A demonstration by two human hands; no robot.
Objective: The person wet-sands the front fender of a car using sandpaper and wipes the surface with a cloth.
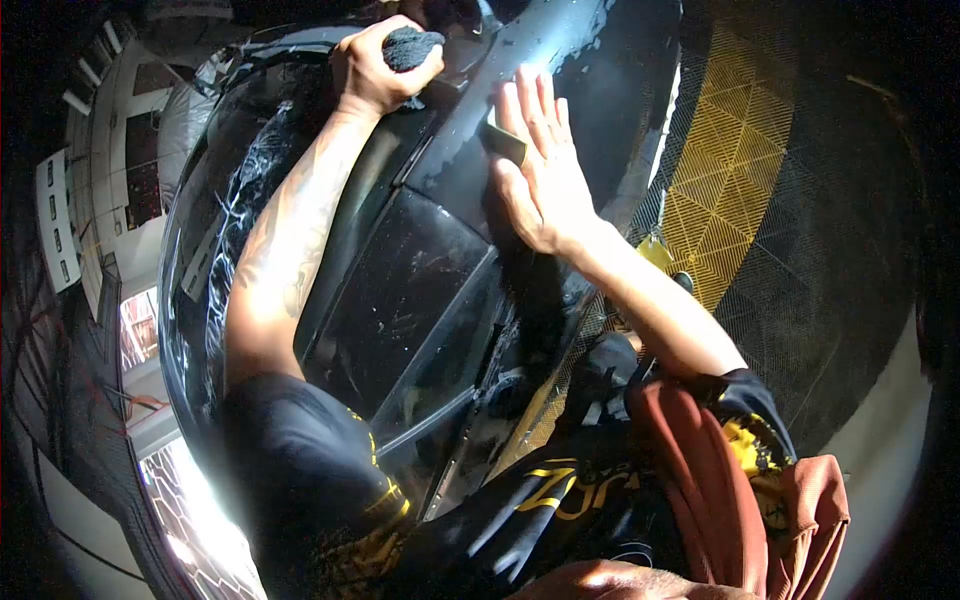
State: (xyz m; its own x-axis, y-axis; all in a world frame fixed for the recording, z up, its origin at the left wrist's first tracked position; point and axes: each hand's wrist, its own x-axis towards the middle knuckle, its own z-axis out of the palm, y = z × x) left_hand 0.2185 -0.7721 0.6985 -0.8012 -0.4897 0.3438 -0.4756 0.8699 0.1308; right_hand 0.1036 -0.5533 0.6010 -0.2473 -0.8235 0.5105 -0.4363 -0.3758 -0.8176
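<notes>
A bunched dark grey cloth (pixel 408 50) is squeezed in my left hand (pixel 372 68), whose fingers are wrapped round it over the glossy dark car body. To the right, my right hand (pixel 545 170) lies with straight fingers against a dark car panel (pixel 590 110) that has a dull, hazy, wet-looking film. A small flat olive-coloured pad (pixel 506 143) sits between its thumb and fingers; the palm covers part of it, so its exact kind does not show. Below the hands are a dark car door (pixel 400 300) and its window edge, dotted with light specks.
Whitish streaks mark the glass or bodywork (pixel 250 180) at left. Black and yellow grid floor tiles (pixel 730 170) run along the car's right side. A reddish-brown towel (pixel 695 470) hangs over my right shoulder. Bright light comes in at lower left.
</notes>
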